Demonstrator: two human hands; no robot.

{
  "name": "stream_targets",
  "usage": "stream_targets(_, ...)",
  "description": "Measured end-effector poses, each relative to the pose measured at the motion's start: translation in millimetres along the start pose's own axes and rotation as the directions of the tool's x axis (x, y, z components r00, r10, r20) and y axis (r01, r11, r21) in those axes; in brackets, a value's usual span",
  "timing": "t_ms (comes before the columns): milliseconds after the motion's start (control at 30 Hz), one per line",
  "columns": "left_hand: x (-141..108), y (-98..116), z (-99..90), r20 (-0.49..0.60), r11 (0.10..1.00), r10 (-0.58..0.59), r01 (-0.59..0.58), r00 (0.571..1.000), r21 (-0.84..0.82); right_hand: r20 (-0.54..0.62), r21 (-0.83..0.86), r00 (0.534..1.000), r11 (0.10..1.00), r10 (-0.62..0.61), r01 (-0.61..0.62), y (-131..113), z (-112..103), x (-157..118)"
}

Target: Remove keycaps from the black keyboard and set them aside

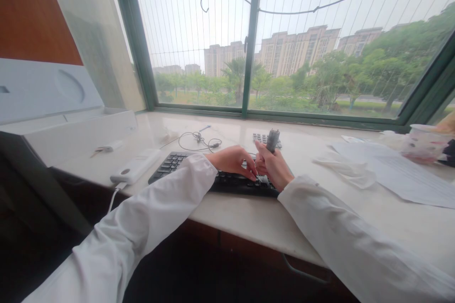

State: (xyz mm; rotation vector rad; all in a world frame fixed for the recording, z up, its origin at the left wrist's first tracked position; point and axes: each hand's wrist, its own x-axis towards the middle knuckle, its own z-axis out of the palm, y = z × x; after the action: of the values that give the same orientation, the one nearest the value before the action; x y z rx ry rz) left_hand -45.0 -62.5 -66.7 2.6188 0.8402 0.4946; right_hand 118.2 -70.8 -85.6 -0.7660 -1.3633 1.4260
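A black keyboard (170, 164) lies at the front edge of the pale counter, with both hands over its right part. My right hand (274, 166) is wrapped round a dark grey tool (273, 140), whose upper end sticks up above the thumb; its lower part is hidden by the fingers. Beside it, my left hand (236, 161) is bent down with fingertips pressed together low over the keys; what they hold, if anything, is too small to tell. Several loose keycaps (261, 137) sit behind my right hand.
A thin black cable (201, 141) lies coiled behind the keyboard. At the left are a white power strip (137, 166) and a white open box (81, 125). Crumpled tissue (346, 170), papers (408, 175) and a cup (424, 144) lie to the right. A window stands behind.
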Motion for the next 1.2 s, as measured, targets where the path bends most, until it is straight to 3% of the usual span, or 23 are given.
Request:
stream_targets(167, -3, 1, -2.1, -0.008, 0.979, 0.09, -0.087, 0.996, 0.185, 0.051, 0.056, 0.999, 0.998, 0.008, -0.011, 4, -7, 7)
stream_targets(333, -4, 2, -2.1, -0.016, 0.963, 0.134, -0.126, 0.991, 0.238, 0.091, 0.099, 0.995, 0.994, 0.042, -0.051, 5, -13, 11)
stream_targets(667, -3, -5, 1.5, -0.032, 0.961, 0.19, -0.179, 0.981, 0.209, 0.139, 0.167, 0.987, 0.98, 0.082, -0.105, 7, -17, 16)
stream_targets(1000, -4, 0, -1.4, -0.014, 0.971, 0.148, -0.142, 0.989, 0.19, 0.143, 0.166, 0.985, 0.979, 0.094, -0.117, 8, -18, 20)
stream_targets(1200, -4, 3, -4.2, 0.029, 0.981, 0.106, -0.109, 0.994, 0.159, 0.125, 0.129, 0.992, 0.992, -0.006, -0.01, 14, -16, 22)
